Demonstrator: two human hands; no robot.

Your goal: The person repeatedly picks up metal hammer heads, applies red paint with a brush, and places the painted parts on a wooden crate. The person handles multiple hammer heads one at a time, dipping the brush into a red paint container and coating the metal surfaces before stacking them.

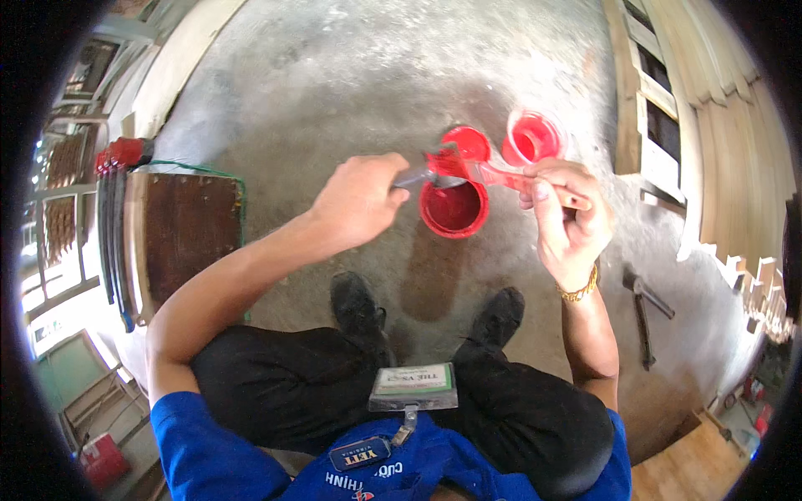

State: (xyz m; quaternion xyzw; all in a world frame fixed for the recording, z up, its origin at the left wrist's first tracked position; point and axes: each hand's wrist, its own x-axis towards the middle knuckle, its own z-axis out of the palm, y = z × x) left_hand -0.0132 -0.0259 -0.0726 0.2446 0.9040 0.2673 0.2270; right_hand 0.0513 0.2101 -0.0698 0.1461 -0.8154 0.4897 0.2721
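My left hand (pixel 361 196) is closed round the dark handle of a scraper (pixel 411 177), whose pale flat blade is smeared red. My right hand (pixel 572 209) grips a red-coated paintbrush (pixel 499 176) by its handle. The brush head and the blade meet above an open round tub (pixel 455 231) of red paint on the floor. Just behind it lies a round red lid or shallow dish (pixel 468 142), partly covered by the brush. Beside that stands a clear plastic container (pixel 535 139) with red paint inside.
Grey concrete floor (pixel 334 100) surrounds the paint. A brown board (pixel 196 217) stands at left, beside several red-ended dark bars (pixel 113 192). On the right lie metal tools (pixel 645 313); wooden planks (pixel 727 142) are stacked beyond. My dark shoes (pixel 357 301) are near the tub.
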